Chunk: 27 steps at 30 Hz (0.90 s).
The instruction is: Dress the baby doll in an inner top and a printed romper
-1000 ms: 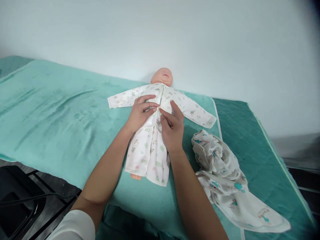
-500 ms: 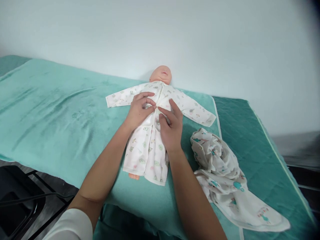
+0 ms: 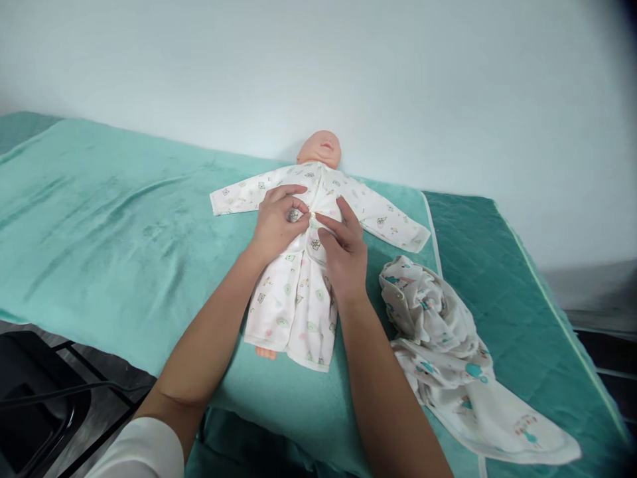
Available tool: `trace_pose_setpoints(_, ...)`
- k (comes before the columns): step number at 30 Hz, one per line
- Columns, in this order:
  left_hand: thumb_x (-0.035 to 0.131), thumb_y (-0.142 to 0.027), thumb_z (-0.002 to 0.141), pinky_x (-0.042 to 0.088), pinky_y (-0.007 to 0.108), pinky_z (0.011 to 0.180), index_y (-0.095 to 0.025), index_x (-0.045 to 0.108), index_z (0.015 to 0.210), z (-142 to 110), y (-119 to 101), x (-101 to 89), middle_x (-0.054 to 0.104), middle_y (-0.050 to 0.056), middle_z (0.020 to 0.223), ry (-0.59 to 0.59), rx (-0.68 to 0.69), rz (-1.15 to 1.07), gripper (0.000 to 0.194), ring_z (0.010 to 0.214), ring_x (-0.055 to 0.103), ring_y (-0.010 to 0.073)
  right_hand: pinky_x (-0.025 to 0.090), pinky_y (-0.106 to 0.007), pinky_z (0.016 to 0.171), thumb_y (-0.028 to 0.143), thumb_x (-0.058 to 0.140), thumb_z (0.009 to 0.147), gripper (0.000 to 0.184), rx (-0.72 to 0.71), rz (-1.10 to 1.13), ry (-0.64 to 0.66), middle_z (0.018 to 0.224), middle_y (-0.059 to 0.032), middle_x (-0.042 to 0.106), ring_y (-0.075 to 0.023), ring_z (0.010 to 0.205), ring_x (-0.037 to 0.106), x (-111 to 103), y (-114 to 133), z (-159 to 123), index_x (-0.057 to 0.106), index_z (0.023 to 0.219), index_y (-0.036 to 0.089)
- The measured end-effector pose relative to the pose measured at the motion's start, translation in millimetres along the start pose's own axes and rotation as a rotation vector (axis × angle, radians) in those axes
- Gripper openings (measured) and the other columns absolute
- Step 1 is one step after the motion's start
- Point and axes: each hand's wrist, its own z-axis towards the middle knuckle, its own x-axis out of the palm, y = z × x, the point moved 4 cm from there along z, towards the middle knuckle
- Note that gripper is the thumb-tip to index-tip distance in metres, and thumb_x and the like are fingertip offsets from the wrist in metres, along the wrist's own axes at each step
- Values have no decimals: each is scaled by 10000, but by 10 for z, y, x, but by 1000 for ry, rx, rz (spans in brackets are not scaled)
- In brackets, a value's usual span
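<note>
A baby doll (image 3: 321, 147) lies on its back, dressed in a white printed baby jacket (image 3: 383, 216) with its sleeves spread to both sides. White printed trousers (image 3: 291, 305) cover the legs, and toes of one foot show below the hem. My left hand (image 3: 281, 222) pinches the jacket's front edge at the waist between thumb and index finger. Opposite it, my right hand (image 3: 346, 245) holds the same front opening with its index fingertip and thumb close together. A small light fastener shows between the fingertips; its details are too small to make out.
A crumpled white printed cloth (image 3: 432, 318) lies to the right of the doll. Beneath everything spreads a light green cover (image 3: 124, 232), with a darker green quilted one (image 3: 497, 285) at the right. A white wall (image 3: 318, 73) stands behind; a black chair (image 3: 40, 392) is at lower left.
Both hands stay at the jacket's waist. The right hand has shifted slightly to the right, so the fingertips are a little further apart and the fastener shows more.
</note>
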Motion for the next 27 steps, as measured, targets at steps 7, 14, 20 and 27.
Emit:
trace_pose_setpoints(7,697,-222,873,457,453,1131,-248,738,831,-5,26,-23,678,36,1355,40,-26,-75,64,1316,546,247,251,-594,1277,271,616,922,290,-47,-46,27,1599,46,476,-259,1538,339,15,28,2,781,1144,359)
trace_pose_setpoints(14,652,-304,942,416,441,1186,-280,769,988,-34,18,-30,659,46,1389,89,71,-36,128,1369,528,233,325,-542,1245,308,648,921,281,-42,-77,11,1588,-19,472,-260,1504,383,19,61,-3,726,1190,319)
trace_pose_setpoints(20,686,-379,924,362,439,1220,-295,702,1169,-57,-2,24,593,40,1476,113,110,160,259,1416,470,244,302,-572,1233,444,686,898,314,-8,-219,40,1583,-85,431,-299,1509,337,57,139,19,636,1153,267)
trace_pose_setpoints(27,683,-341,922,371,438,1196,-283,666,1147,-68,-27,49,579,44,1487,115,125,238,232,1406,467,253,304,-546,1221,401,681,886,227,-16,-244,10,1529,-101,485,-294,1468,391,67,137,77,613,1039,248)
